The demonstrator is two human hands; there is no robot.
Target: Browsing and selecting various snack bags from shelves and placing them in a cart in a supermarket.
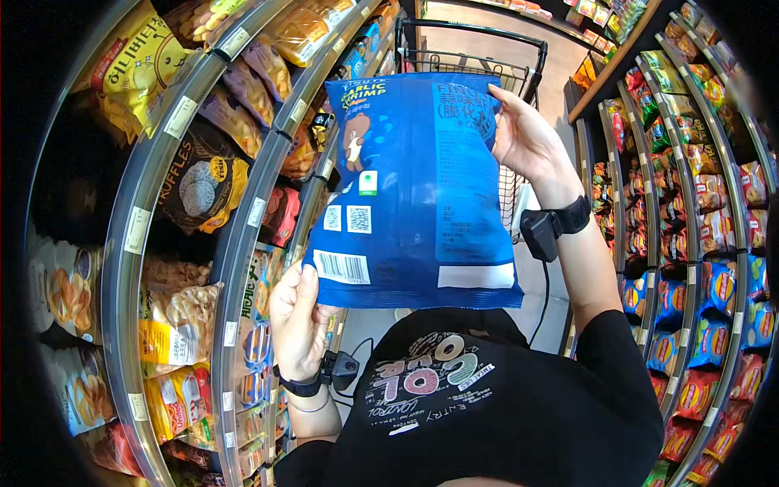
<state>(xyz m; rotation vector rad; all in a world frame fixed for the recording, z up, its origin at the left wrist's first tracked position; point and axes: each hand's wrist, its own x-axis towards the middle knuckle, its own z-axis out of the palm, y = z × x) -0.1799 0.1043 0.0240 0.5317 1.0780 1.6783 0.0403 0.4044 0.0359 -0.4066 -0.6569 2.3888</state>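
Note:
A large blue snack bag (401, 195) is held up in front of my chest, its printed back with barcode and square codes facing me. My left hand (298, 316) pinches its lower left corner, thumb on the near face. At the upper right edge, my right hand (526, 137) grips the bag, with some fingers hidden behind it. Both wrists wear black straps with small devices. Beyond the bag stands a black wire shopping cart (471, 27), partly hidden by it.
Shelves of bagged snacks line the left side, among them a yellow bag (143, 70) and a black truffle snack bag (201, 182). On the right, more racks hold red and blue chip bags (709, 341). A cable (541, 304) hangs by my right wrist.

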